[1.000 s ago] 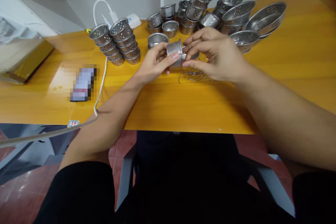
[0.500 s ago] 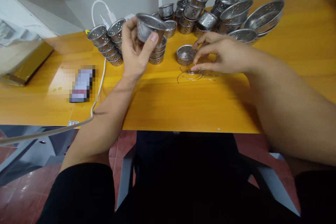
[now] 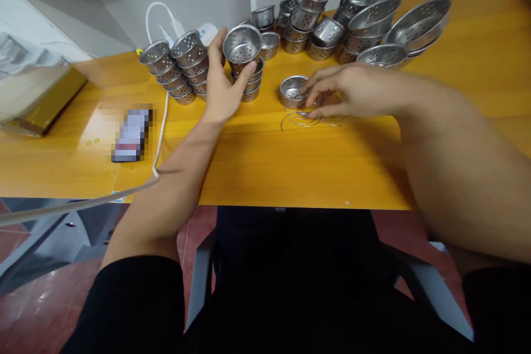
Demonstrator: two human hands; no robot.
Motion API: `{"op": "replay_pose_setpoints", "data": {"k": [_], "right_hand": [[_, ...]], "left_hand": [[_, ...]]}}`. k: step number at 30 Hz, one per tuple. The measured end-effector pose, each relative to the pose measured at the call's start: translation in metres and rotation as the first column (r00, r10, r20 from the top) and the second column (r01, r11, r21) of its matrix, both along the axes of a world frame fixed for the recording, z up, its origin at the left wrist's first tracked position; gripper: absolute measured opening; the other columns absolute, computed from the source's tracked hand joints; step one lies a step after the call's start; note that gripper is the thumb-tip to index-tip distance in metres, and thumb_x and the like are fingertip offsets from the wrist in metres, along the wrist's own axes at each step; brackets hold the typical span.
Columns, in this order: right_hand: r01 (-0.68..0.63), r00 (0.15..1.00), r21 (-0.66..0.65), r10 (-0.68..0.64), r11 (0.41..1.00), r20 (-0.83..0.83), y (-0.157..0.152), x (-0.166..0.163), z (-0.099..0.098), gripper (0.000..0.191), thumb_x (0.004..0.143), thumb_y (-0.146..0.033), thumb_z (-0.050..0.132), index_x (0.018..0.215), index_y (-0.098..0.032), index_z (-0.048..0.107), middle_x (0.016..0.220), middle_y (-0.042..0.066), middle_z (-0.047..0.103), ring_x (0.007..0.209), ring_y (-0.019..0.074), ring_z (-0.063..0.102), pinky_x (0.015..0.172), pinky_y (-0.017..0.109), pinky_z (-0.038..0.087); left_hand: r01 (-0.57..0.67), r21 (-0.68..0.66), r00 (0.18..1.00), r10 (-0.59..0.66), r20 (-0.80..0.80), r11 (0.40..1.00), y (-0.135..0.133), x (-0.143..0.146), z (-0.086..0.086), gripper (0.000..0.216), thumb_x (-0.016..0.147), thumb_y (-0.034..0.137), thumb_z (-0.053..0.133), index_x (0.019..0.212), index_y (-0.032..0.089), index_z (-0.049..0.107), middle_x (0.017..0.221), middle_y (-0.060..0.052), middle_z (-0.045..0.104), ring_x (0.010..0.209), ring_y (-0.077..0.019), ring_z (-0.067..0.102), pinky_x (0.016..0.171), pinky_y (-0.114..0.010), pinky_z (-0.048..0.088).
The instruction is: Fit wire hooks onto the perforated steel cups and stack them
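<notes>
My left hand (image 3: 222, 86) grips a perforated metal cup (image 3: 243, 54) by its sides, with the thumb at its lower front. The cup is at the top of a short stack of similar cups (image 3: 251, 94), its mouth tilted towards me. My right hand (image 3: 340, 91) is low over thin curved metal wires (image 3: 296, 123) on the table. Its fingers are bent but spread apart, and no held object shows between them. A single shallow perforated cup (image 3: 292, 100) stands upright beside its fingertips, partly covered by them.
Stacks of perforated cups (image 3: 174, 86) stand at the left, and more metal cups (image 3: 305, 16) crowd the back. Wider cups (image 3: 418, 27) lean at the right. A phone (image 3: 133, 133) and a white cable (image 3: 161, 133) lie left of my left arm. A box (image 3: 33, 105) is farther left.
My left hand has moved slightly right and lowered the cup onto the short stack, turning its mouth towards me. My right hand has stayed over the wires, shifting only slightly.
</notes>
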State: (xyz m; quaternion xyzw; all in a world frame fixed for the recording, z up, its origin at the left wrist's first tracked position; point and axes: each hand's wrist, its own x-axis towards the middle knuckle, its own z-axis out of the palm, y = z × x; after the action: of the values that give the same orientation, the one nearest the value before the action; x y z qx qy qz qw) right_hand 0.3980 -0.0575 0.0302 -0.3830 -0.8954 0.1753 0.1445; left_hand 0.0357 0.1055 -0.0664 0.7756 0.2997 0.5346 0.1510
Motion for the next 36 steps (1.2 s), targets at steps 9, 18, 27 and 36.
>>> {"op": "replay_pose_setpoints", "data": {"k": [9,18,27,36], "right_hand": [[0.04,0.998,-0.023,-0.041,0.999,-0.037,0.006,-0.003,-0.006,0.024,0.113,-0.059,0.083,0.11,-0.036,0.087,0.125,0.01,0.087,0.103,0.0392,0.083,0.1,0.063,0.067],[0.196,0.98,0.158,-0.187,0.968,-0.072,-0.009,-0.014,0.012,0.027,0.117,-0.04,0.063,0.123,-0.029,0.087,0.132,0.02,0.088,0.116,0.0423,0.081,0.108,0.062,0.064],[0.011,0.999,-0.057,-0.013,0.998,-0.044,-0.008,-0.016,0.011,0.023,0.106,-0.057,0.081,0.114,-0.039,0.093,0.109,0.004,0.089,0.09,0.0352,0.079,0.086,0.056,0.065],[0.18,0.981,0.074,-0.173,0.981,-0.089,-0.008,-0.021,0.007,0.047,0.116,-0.075,0.064,0.136,-0.043,0.091,0.131,0.014,0.086,0.115,0.048,0.076,0.114,0.074,0.062]], "left_hand": [[0.061,-0.151,0.97,-0.094,-0.224,0.987,-0.038,0.005,0.023,0.076,0.113,0.091,0.036,0.177,0.053,0.047,0.156,0.008,0.088,0.187,-0.0168,0.034,0.158,-0.067,0.032],[0.011,-0.173,0.983,-0.042,-0.176,0.985,-0.022,0.005,0.014,0.087,0.109,0.096,0.049,0.178,0.045,0.04,0.156,0.006,0.087,0.172,-0.0234,0.046,0.151,-0.062,0.038],[0.029,-0.178,0.978,-0.064,-0.196,0.984,-0.035,0.006,0.021,0.087,0.11,0.1,0.036,0.179,0.047,0.044,0.146,0.007,0.09,0.185,-0.0168,0.027,0.157,-0.065,0.028],[0.124,-0.267,0.963,-0.181,-0.202,0.956,-0.041,0.014,0.037,0.073,0.115,0.099,0.049,0.151,0.039,0.068,0.133,0.004,0.091,0.178,-0.0193,0.033,0.156,-0.059,0.029]]}}
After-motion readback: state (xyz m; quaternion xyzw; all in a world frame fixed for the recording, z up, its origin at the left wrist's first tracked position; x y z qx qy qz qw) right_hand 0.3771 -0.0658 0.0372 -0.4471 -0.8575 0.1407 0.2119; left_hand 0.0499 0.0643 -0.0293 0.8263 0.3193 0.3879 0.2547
